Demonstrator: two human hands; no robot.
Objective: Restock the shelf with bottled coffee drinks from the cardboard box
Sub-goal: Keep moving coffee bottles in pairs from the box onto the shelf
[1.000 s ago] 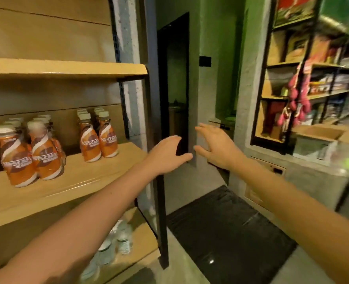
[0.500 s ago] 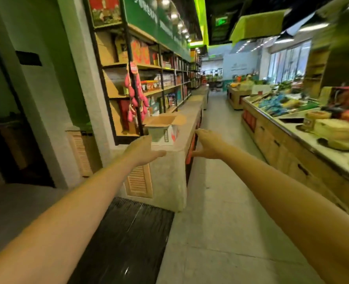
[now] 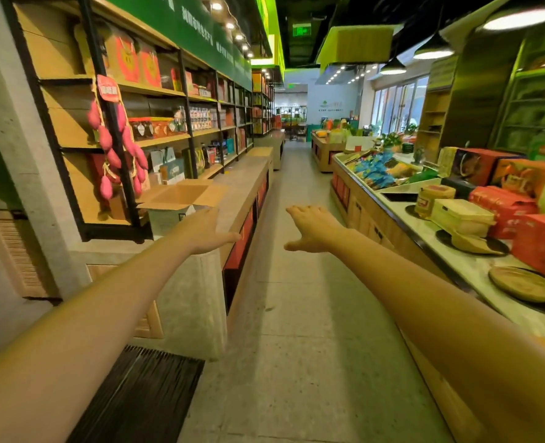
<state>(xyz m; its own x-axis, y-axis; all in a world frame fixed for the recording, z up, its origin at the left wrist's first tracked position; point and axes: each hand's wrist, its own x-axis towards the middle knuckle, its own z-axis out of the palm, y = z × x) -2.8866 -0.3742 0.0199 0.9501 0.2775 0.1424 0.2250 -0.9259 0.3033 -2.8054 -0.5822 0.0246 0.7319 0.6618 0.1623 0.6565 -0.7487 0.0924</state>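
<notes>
Open cardboard box [image 3: 181, 199] on the grey stone counter [image 3: 242, 183], flaps spread.

Bright pendant lamps [image 3: 432, 51] and ceiling spotlights light the aisle, with daylight from far windows [image 3: 399, 103]. A green cast tints everything. Wide-angle distortion and blur smear the edges.

Open cardboard box [image 3: 181, 199] top unobstructed, shelf post [image 3: 127, 174] close behind, aisle floor [image 3: 296, 314] clear
</notes>
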